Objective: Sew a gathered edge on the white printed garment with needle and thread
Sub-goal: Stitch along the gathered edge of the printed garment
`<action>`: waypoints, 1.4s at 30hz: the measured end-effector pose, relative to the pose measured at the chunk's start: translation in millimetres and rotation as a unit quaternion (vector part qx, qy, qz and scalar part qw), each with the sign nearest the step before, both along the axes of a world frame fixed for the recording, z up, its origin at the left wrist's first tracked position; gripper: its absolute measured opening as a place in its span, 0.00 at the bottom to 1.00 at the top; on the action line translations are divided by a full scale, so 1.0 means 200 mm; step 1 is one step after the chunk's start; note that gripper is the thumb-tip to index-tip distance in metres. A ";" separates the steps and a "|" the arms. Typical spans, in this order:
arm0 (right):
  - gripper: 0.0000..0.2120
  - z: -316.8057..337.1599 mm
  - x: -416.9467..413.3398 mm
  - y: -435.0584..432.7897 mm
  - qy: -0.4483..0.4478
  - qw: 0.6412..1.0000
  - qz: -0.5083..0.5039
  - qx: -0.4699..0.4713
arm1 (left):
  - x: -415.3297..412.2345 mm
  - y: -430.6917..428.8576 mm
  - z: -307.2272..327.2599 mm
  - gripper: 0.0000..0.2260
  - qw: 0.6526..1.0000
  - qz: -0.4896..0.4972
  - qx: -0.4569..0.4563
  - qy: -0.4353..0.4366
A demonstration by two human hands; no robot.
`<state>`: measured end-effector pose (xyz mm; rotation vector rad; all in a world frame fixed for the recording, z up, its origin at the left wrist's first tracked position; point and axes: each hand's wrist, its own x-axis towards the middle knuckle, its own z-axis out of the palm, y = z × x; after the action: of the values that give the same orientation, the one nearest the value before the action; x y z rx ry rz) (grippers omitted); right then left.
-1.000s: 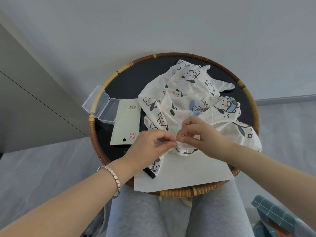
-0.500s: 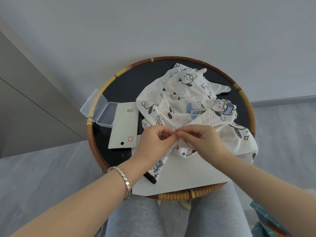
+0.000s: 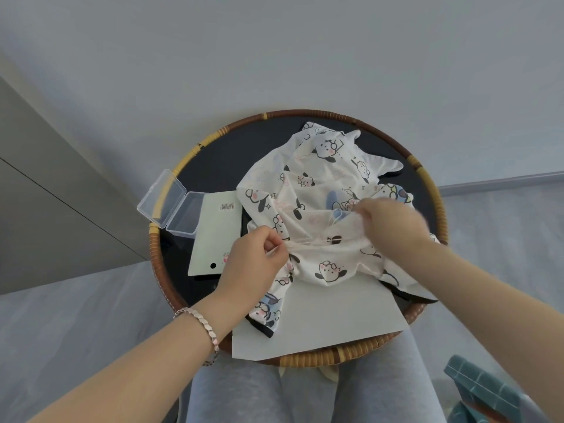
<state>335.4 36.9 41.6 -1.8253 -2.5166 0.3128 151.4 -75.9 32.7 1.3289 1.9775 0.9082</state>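
- I see a soft, crumpled garment (image 3: 314,178) on a round wicker tray (image 3: 428,190).
- Bunched edge runs lower-left to upper-right.
- Left hand (image 3: 256,265) pinches one end; blurred right hand (image 3: 393,222) grips the other.

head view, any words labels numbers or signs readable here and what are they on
No text can be quoted.
pale green card: barcode label near its top, digits too small to read.
Same card: pink mark beside the punched hole, blurred.
white printed garment: faint pink lettering among cartoon prints, too blurred to read.
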 end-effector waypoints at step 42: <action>0.13 0.04 -0.14 -0.22 0.244 0.903 0.070 -0.346 | 0.06 -0.02 0.03 0.06 0.998 -0.039 0.018 -0.035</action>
<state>306.8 -6.1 49.5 -1.4174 -2.3068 1.6127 162.4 -79.1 38.1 1.3652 1.8514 0.9443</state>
